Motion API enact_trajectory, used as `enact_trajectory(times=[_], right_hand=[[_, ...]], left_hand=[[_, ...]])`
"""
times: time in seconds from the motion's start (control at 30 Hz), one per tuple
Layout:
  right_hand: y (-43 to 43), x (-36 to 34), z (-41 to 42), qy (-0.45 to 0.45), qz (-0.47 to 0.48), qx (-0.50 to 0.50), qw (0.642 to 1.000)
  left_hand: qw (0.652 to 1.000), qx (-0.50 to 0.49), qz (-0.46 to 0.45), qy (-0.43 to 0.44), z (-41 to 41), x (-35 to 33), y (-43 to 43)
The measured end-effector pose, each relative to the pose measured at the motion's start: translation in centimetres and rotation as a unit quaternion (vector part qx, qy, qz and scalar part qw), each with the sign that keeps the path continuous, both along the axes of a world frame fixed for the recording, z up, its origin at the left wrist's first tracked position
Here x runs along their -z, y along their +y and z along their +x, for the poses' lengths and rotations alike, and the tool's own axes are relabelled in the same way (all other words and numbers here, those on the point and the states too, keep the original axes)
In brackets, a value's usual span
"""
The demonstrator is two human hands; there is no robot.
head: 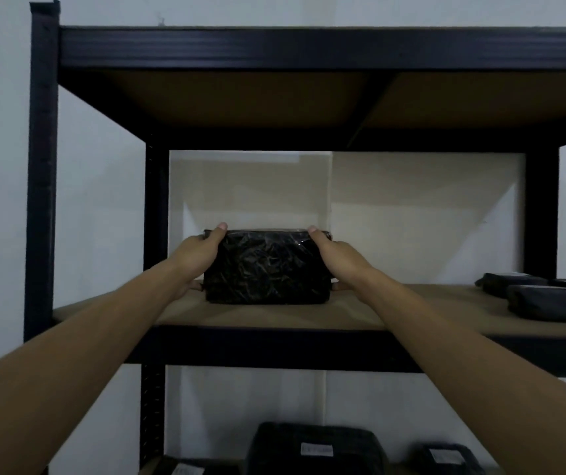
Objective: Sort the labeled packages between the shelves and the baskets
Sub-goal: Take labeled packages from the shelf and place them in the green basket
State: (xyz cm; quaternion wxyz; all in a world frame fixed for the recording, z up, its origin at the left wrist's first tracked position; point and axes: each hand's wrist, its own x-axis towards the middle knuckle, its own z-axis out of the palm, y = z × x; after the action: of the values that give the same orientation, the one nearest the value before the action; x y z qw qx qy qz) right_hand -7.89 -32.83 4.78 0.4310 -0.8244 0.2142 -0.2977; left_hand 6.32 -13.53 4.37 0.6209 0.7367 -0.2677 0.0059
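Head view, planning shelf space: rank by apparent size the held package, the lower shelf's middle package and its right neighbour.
Held package and middle package: alike, the latter cropped, so unranked.
Right neighbour: smallest.

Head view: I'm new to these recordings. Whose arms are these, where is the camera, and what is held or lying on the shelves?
No machine here: a person works bare-handed, and the one camera sits on their head, looking forward along both arms. The left hand and right hand grip the ends of a black plastic-wrapped package, which appears to rest on the middle shelf of a dark metal rack. Other dark packages lie at that shelf's right end, and labeled packages sit one level down. No basket is in view.
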Motion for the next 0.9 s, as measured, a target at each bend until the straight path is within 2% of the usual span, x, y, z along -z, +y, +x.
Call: enact_trajectory(times=[0.13, 0.2, 0.3, 0.37, 0.47, 0.6, 0.73, 0.9], right_hand=[[-0.2, 0.2, -1.5, 0.018, 0.017, -0.052, 0.998], [-0.7, 0.1, -3.0, 0.027, -0.02, -0.047, 0.998], [-2.2, -0.3, -6.2, 0.029, -0.081, -0.012, 0.996], [-3.6, -0.6, -9.0, 0.03, -0.115, 0.0, 0.993], [-6.4, -1.0, -13.4, 0.024, -0.164, 0.02, 0.986], [-10.7, -1.1, -18.6, 0.007, -0.188, 0.048, 0.981], [-14.7, -0.6, -22.9, -0.019, -0.213, 0.089, 0.973], [-18.7, 1.6, -26.7, 0.006, -0.275, 0.148, 0.95]], left_hand=[[0.992, -0.083, 0.027, -0.086, -1.2, -0.1, -1.1], [0.982, -0.114, 0.048, -0.14, -2.4, -0.3, -2.1], [0.944, -0.205, 0.133, -0.224, -4.9, -0.6, -3.8], [0.915, -0.226, 0.152, -0.297, -7.0, -0.6, -5.4], [0.902, -0.183, 0.139, -0.365, -10.9, -0.5, -9.1], [0.903, -0.081, 0.126, -0.403, -16.7, -0.1, -14.8], [0.92, 0.092, 0.18, -0.335, -22.1, 1.0, -20.3], [0.93, 0.172, 0.22, -0.241, -26.0, 2.1, -26.0]])
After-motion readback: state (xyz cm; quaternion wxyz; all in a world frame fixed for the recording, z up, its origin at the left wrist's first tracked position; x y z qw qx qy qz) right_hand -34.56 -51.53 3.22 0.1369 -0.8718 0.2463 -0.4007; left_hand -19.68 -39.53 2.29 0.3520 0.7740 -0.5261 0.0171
